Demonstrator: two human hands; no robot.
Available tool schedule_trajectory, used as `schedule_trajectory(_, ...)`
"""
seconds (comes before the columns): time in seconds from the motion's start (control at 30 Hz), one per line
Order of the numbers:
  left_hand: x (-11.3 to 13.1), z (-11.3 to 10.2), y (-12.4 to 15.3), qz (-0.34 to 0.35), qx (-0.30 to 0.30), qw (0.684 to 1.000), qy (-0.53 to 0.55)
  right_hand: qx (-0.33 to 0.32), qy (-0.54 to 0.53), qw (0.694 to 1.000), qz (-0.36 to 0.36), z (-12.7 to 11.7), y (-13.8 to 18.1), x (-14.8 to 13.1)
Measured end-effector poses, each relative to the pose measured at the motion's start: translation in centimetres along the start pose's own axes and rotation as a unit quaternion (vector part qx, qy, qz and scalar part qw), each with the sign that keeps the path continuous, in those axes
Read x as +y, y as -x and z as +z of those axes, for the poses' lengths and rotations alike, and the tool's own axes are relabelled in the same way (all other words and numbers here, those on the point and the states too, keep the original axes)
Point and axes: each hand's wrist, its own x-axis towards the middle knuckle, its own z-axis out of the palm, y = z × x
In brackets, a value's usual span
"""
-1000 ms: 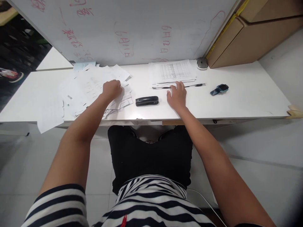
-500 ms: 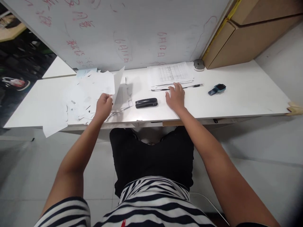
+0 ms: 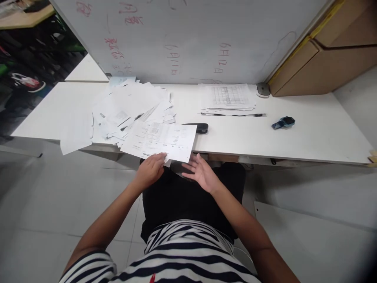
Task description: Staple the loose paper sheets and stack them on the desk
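My left hand point(image 3: 152, 169) is closed on the lower edge of a printed sheet of paper point(image 3: 165, 137), which hangs over the table's front edge. Close to the sheet's right corner is my right hand point(image 3: 203, 173), open with its fingers spread; whether a fingertip touches the paper I cannot tell. The sheet partly covers a black stapler point(image 3: 202, 128). A messy heap of papers point(image 3: 129, 98) lies to the left. Toward the back, a neater stack of printed sheets point(image 3: 232, 96) has a thin black pen point(image 3: 250, 115) in front of it.
On the white table point(image 3: 235, 137) a blue-banded watch point(image 3: 283, 122) lies to the right. A grey rounded device point(image 3: 263, 89) sits by the cardboard boxes point(image 3: 335, 70). A whiteboard point(image 3: 191, 39) with red writing stands along the back. One loose sheet point(image 3: 76, 135) overhangs the front left edge.
My left hand has drawn the sheet from the heap toward me and to the right, and its printed side now shows. My right hand has left the pen and come down beside the sheet.
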Motion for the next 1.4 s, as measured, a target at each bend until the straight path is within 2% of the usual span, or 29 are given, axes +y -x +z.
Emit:
schedule_trajectory(0.07,-0.4,0.2,0.5,0.016,-0.016,1.000,0.008,-0.050,-0.056,0.995,0.067,0.5,-0.6,-0.2)
schedule_trajectory(0.13,-0.6,0.3,1.2,0.004,-0.027,1.000,0.015,-0.069,-0.081,0.991,0.085,1.1,-1.3,-0.6)
schedule_trajectory(0.33,-0.4,0.9,3.6,-0.110,-0.027,0.992,0.063,-0.014,-0.049,0.992,0.118,3.5,-2.7,1.2)
schedule_trajectory(0.5,0.8,1.4,3.3,-0.171,0.022,0.978,0.118,0.045,0.076,0.996,0.031,3.7,-3.5,2.5)
schedule_trajectory(0.6,1.8,1.8,2.3,-0.184,0.047,0.975,0.117,0.094,0.184,0.975,-0.085,3.4,-3.1,2.5)
schedule_trajectory(0.67,2.6,2.1,1.4,-0.190,0.049,0.973,0.119,0.108,0.205,0.962,-0.141,3.1,-2.5,2.2)
schedule_trajectory(0.83,4.3,3.3,-0.9,-0.200,0.005,0.964,0.174,0.062,0.190,0.976,-0.082,2.2,-1.2,0.6)
schedule_trajectory(0.97,4.6,4.0,-2.1,-0.197,-0.015,0.960,0.196,0.071,0.236,0.964,-0.098,1.1,-1.2,-0.6)
schedule_trajectory(1.03,4.6,4.3,-1.9,-0.196,0.013,0.964,0.179,0.084,0.270,0.953,-0.111,0.6,-1.6,-0.8)
schedule_trajectory(1.1,4.9,4.8,-0.9,-0.220,0.091,0.960,0.150,0.105,0.282,0.947,-0.114,0.1,-2.0,-0.9)
schedule_trajectory(1.17,5.5,5.4,0.5,-0.294,0.200,0.926,0.129,0.117,0.263,0.952,-0.105,-0.2,-2.3,-1.0)
schedule_trajectory(1.23,6.3,6.1,1.7,-0.414,0.280,0.849,0.169,0.111,0.229,0.962,-0.096,-0.5,-2.4,-1.1)
schedule_trajectory(1.3,7.1,6.5,2.3,-0.517,0.277,0.755,0.294,0.099,0.191,0.972,-0.091,-0.5,-2.4,-1.2)
schedule_trajectory(1.33,7.3,6.6,2.2,-0.538,0.249,0.713,0.373,0.094,0.172,0.976,-0.090,-0.5,-2.3,-1.3)
schedule_trajectory(1.4,7.6,6.6,1.3,-0.525,0.176,0.649,0.521,0.086,0.136,0.983,-0.085,-0.4,-2.1,-1.7)
